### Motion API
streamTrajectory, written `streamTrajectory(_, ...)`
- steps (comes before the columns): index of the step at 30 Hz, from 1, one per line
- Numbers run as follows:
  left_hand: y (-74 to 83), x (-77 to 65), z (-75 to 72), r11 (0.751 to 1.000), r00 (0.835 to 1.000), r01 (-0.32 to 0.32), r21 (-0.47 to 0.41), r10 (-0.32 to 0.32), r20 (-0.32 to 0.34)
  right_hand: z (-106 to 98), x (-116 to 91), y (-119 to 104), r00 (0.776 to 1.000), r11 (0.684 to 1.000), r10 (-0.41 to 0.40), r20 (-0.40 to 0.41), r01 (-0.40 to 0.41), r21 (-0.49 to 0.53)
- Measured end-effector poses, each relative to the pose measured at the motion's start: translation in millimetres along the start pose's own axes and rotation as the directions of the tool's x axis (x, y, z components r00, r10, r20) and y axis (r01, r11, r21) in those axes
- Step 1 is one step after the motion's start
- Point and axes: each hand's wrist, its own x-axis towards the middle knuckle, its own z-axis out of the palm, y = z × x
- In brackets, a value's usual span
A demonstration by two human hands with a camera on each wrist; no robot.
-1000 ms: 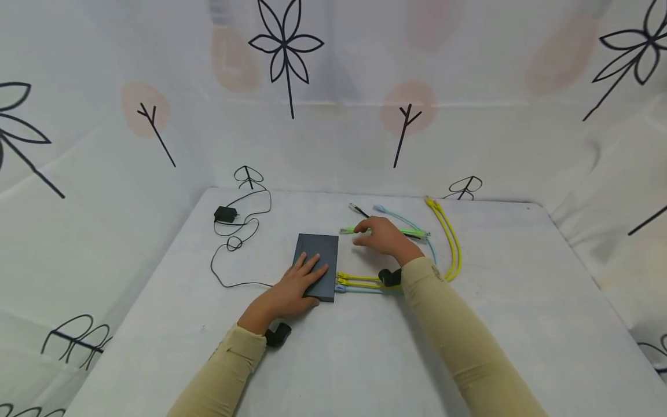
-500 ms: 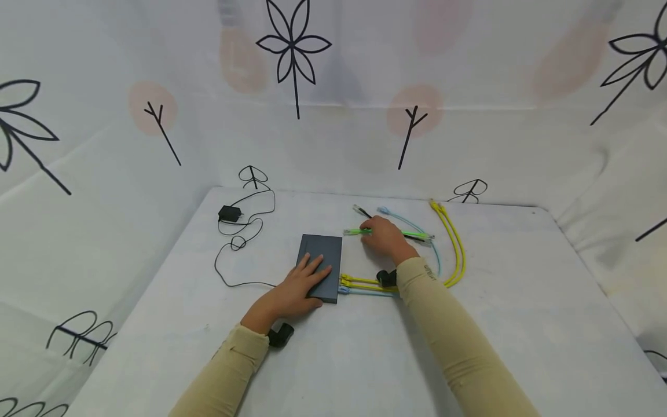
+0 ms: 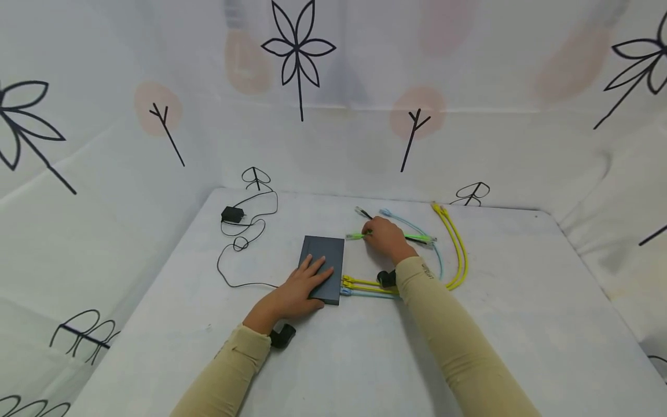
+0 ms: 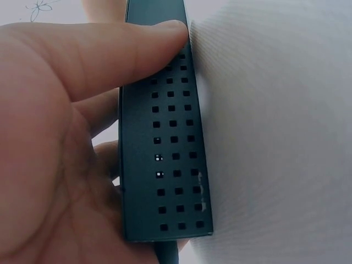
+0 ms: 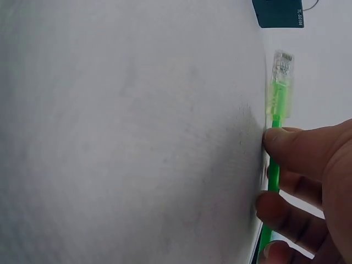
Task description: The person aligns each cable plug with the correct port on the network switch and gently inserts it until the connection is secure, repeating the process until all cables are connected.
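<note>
The left hand (image 3: 297,292) is lying with fingers spread over the dark box (image 3: 324,245), its thumb pressing the vented side. Right of the box, the right hand (image 3: 385,236) is pinching the green cable (image 3: 356,236), whose clear plug is pointing toward the box. The black cable (image 3: 365,213) is running close by, so a lift could drag it along. The right wrist is hanging over the yellow cables (image 3: 456,243) leading from the box; a low sweep could snag them and tug the box.
</note>
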Motion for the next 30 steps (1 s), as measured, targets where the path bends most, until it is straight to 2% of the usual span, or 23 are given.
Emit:
streamTrajectory(7, 4.5, -0.7, -2.9, 1.000, 1.000, 0.001, -0.002, -0.001, 0.004, -7.5, -3.3, -3.8, 0.999, 1.000, -0.027, -0.045, 0.026, -0.017)
streamTrajectory(15, 4.9, -1.7, -3.0, 1.000, 1.000, 0.011, -0.004, -0.011, 0.005, -14.3, -8.5, -6.1, 0.986, 0.996, -0.081, -0.149, 0.073, -0.057)
streamTrajectory(22, 6.9, -2.3, -3.3, 1.000, 1.000, 0.009, -0.008, -0.009, 0.006, -14.2, -15.3, -1.9, 1.000, 0.994, 0.010, -0.008, -0.009, 0.113)
streamTrajectory(25, 7.4, -2.0, -3.1, 1.000, 1.000, 0.015, -0.008, -0.015, 0.008, -15.5, -20.4, -1.1, 1.000, 0.988, -0.013, -0.005, 0.014, 0.152)
streamTrajectory(30, 6.7, -1.9, -2.1, 1.000, 1.000, 0.024, -0.013, -0.024, 0.011, -16.7, -27.5, -0.1, 0.998, 0.986, -0.058, -0.019, 0.060, 0.156)
